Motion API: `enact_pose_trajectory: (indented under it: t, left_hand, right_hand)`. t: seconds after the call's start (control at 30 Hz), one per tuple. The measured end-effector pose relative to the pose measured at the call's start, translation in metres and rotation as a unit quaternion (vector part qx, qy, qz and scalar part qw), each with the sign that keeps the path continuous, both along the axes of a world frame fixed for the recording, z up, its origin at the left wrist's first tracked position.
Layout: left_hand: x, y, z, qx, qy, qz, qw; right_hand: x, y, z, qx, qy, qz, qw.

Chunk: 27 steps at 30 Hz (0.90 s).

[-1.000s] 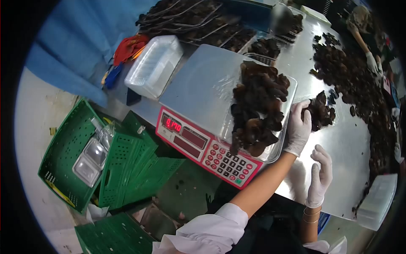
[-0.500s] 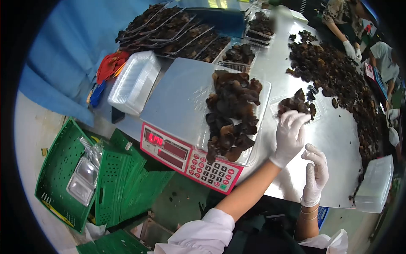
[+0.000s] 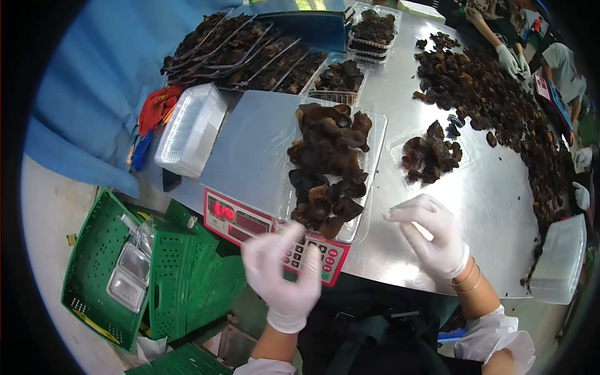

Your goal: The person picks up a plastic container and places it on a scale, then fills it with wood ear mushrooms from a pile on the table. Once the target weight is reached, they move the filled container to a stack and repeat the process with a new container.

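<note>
My left hand [image 3: 284, 275], in a white glove, hovers over the keypad edge of the red-and-white digital scale [image 3: 215, 224]. Its thumb and fingers are apart with nothing between them, slightly blurred. Above the metal table is my gloved right hand [image 3: 435, 234], open and empty, its thumb spread from the fingers. On the scale, a clear plastic tray [image 3: 379, 134] holds a heap of dark wood ear mushrooms [image 3: 331, 165]. A smaller pile of wood ear mushrooms [image 3: 431, 154] lies in another clear tray [image 3: 395, 149], beyond my right hand.
Loose mushrooms [image 3: 494, 103] spread along the metal table's far right. Filled trays [image 3: 373, 31] are stacked at the back. Nested empty trays [image 3: 190, 131] stand left of the scale, more plastic containers [image 3: 560, 259] at right. Green crates [image 3: 103, 269] sit below. Another person's gloved hands [image 3: 512, 61] are at upper right.
My left hand has drawn back from the smaller mushroom pile to the scale's front edge. My right hand has moved slightly up and left, and its fingers now point left.
</note>
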State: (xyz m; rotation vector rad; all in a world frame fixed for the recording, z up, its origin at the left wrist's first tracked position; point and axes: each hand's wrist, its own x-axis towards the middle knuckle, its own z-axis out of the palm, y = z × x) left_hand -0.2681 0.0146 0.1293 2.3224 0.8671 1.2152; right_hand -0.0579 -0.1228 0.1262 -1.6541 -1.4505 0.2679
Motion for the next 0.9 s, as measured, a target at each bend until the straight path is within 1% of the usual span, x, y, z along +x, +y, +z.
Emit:
enact_pose_trajectory:
  t: [0.03, 0.1, 0.13, 0.2, 0.23, 0.3, 0.33, 0.37, 0.43, 0.47, 0.5, 0.57, 0.63, 0.7, 0.73, 0.77, 0.83, 0.9]
  left_hand:
    - [0.003, 0.003, 0.007, -0.048, 0.002, 0.052, 0.997]
    - [0.005, 0.014, 0.004, -0.107, -0.010, 0.052, 0.993]
    - [0.005, 0.015, 0.001, -0.107, -0.012, 0.052, 0.993]
    - [0.005, 0.020, -0.003, -0.141, 0.037, 0.031, 0.989]
    - [0.005, 0.024, -0.005, -0.138, 0.038, 0.030, 0.989]
    - [0.007, 0.030, -0.007, -0.149, -0.009, 0.022, 0.988]
    - [0.010, 0.034, -0.005, -0.145, -0.052, 0.023, 0.988]
    - [0.011, 0.039, -0.003, -0.145, -0.053, 0.022, 0.988]
    - [0.009, 0.051, 0.001, -0.157, -0.063, 0.010, 0.986]
    - [0.010, 0.056, -0.004, -0.182, -0.061, -0.022, 0.981]
    - [0.013, 0.056, -0.005, -0.186, -0.063, -0.022, 0.980]
    - [0.019, 0.057, -0.002, -0.065, 0.100, -0.030, 0.992]
    - [0.015, 0.058, 0.001, -0.084, 0.096, -0.030, 0.991]
    - [0.007, 0.057, 0.009, -0.122, 0.035, -0.049, 0.991]
    - [0.001, 0.059, 0.009, -0.162, 0.022, -0.042, 0.986]
    - [-0.006, 0.061, 0.008, -0.162, 0.023, -0.038, 0.986]
    - [-0.016, 0.065, 0.004, -0.176, -0.030, 0.005, 0.984]
    - [-0.028, 0.073, 0.002, -0.180, -0.076, 0.027, 0.980]
  right_hand:
    - [-0.003, 0.007, -0.002, -0.003, -0.001, -0.001, 1.000]
    - [-0.007, 0.026, -0.002, 0.020, -0.006, 0.004, 1.000]
    - [-0.011, 0.037, 0.002, 0.020, -0.008, 0.004, 1.000]
    - [-0.021, 0.060, 0.011, 0.049, -0.058, -0.032, 0.997]
    - [-0.027, 0.070, 0.013, 0.052, -0.086, -0.027, 0.995]
    - [-0.034, 0.088, 0.006, 0.047, -0.143, -0.032, 0.988]
    - [-0.032, 0.091, 0.002, 0.047, -0.138, -0.027, 0.989]
    - [-0.030, 0.088, 0.003, 0.047, -0.139, -0.028, 0.989]
    - [-0.024, 0.077, 0.008, 0.043, -0.068, -0.048, 0.996]
    - [-0.021, 0.074, 0.002, 0.040, -0.055, -0.060, 0.996]
    - [-0.019, 0.071, 0.002, 0.036, -0.057, -0.059, 0.996]
    - [-0.015, 0.068, 0.003, 0.002, -0.096, -0.053, 0.994]
    - [-0.013, 0.063, 0.009, -0.008, -0.083, -0.059, 0.995]
    - [-0.011, 0.058, 0.009, 0.011, -0.095, -0.046, 0.994]
    - [-0.011, 0.055, 0.009, 0.009, -0.093, -0.043, 0.995]
    - [-0.009, 0.052, 0.008, 0.022, -0.079, -0.033, 0.996]
    - [-0.005, 0.045, 0.004, 0.036, -0.065, -0.017, 0.997]
    - [-0.006, 0.038, -0.005, 0.030, 0.024, -0.058, 0.998]
